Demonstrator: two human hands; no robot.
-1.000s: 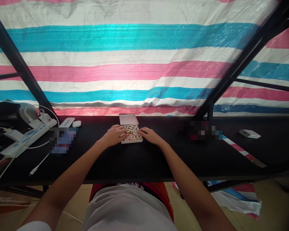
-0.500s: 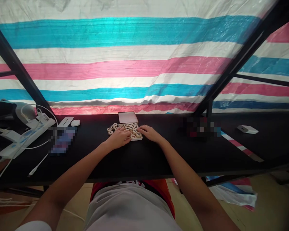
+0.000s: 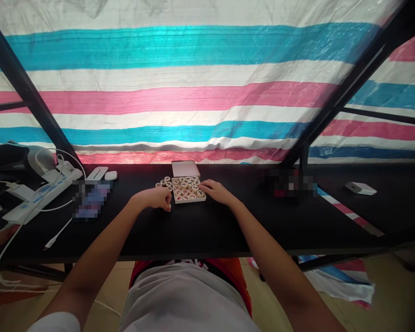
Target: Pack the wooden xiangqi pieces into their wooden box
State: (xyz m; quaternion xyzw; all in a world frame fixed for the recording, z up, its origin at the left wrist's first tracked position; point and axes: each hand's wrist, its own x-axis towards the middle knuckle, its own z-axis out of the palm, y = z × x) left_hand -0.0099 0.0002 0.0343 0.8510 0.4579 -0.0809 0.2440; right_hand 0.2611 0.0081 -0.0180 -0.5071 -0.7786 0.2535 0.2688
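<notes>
A shallow white box (image 3: 190,200) holds several round Chinese chess pieces (image 3: 184,186) with red and black characters. Behind it lies its pale lid (image 3: 185,168). More loose pieces (image 3: 163,182) lie on the table left of the box. My left hand (image 3: 155,198) is closed beside the box's left front corner, close to the loose pieces; a small pale spot shows at its fingertips, too small to name. At the box's right side rests my right hand (image 3: 217,191), fingers stretched out over the edge and touching the pieces there.
On the black table (image 3: 207,230) at left are a power strip (image 3: 38,196) with cables, a white earphone case (image 3: 111,175) and a blurred phone (image 3: 92,200). A white charger (image 3: 360,188) lies at right. Striped sheeting (image 3: 180,101) hangs behind, between dark frame bars.
My left hand has moved left off the box and its fingers have curled closed, uncovering the pieces inside. My right hand stays at the box's right side.
</notes>
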